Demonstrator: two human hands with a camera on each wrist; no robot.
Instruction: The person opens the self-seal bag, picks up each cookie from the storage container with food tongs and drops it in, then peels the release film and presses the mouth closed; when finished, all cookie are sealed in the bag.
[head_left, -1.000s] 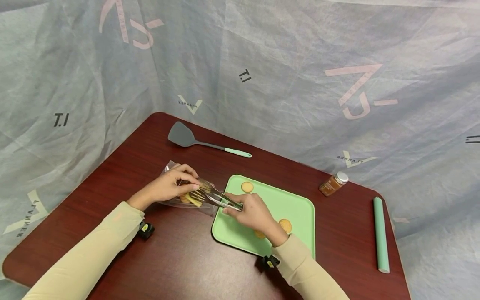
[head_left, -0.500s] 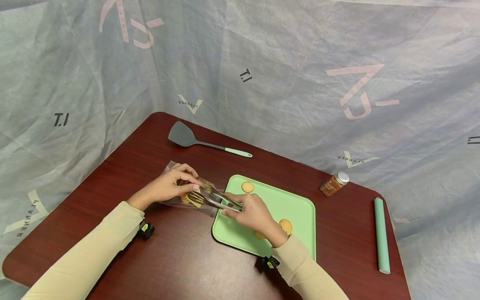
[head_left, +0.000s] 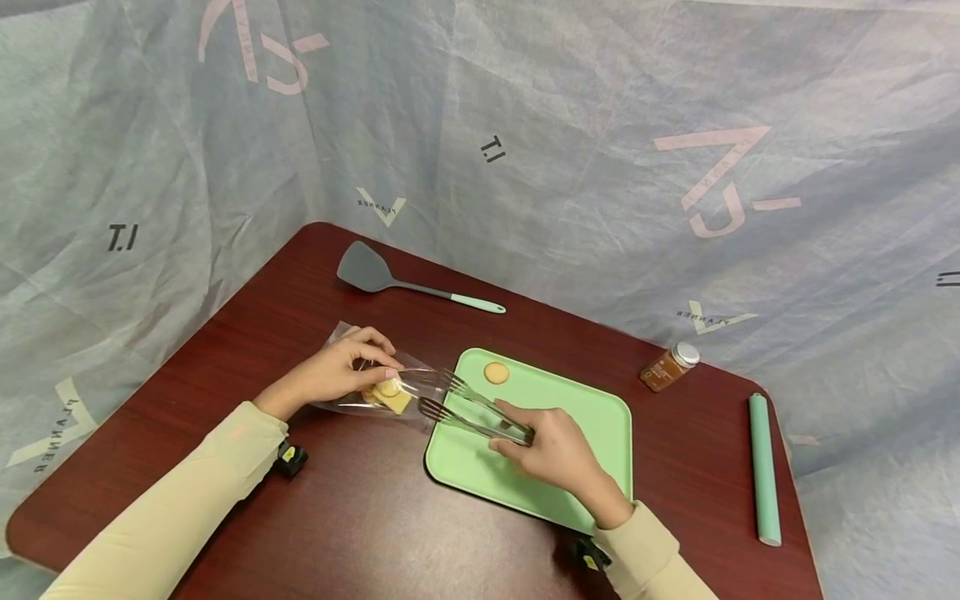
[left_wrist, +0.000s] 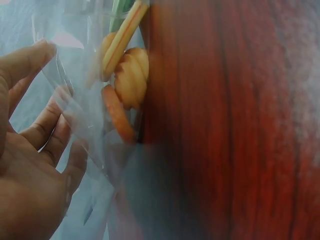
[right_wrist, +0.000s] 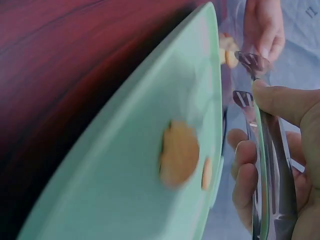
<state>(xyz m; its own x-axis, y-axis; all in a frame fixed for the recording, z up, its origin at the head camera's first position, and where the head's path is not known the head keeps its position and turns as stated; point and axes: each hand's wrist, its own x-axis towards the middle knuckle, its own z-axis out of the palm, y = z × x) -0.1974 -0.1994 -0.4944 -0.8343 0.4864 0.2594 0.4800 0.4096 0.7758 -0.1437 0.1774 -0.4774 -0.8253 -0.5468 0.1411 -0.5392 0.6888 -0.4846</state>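
A clear plastic bag lies on the table, its mouth toward the green tray. My left hand pinches the bag's upper side. Several cookies show through the plastic, some ridged and one a sandwich bar. My right hand grips metal tongs above the tray's left part. The slotted tong ends stand apart near the bag's mouth with nothing between them. A round cookie lies at the tray's far left corner. More cookies on the tray are hidden behind my right hand in the head view.
A grey turner with a mint handle lies at the back of the table. A jar with a silver lid stands behind the tray's right side. A mint-coloured rod lies along the right edge.
My right hand has drawn the tongs out of the bag, right and nearer to me. Their ends have spread apart, and a yellow cookie shows more plainly inside the bag. The left hand has stayed put.
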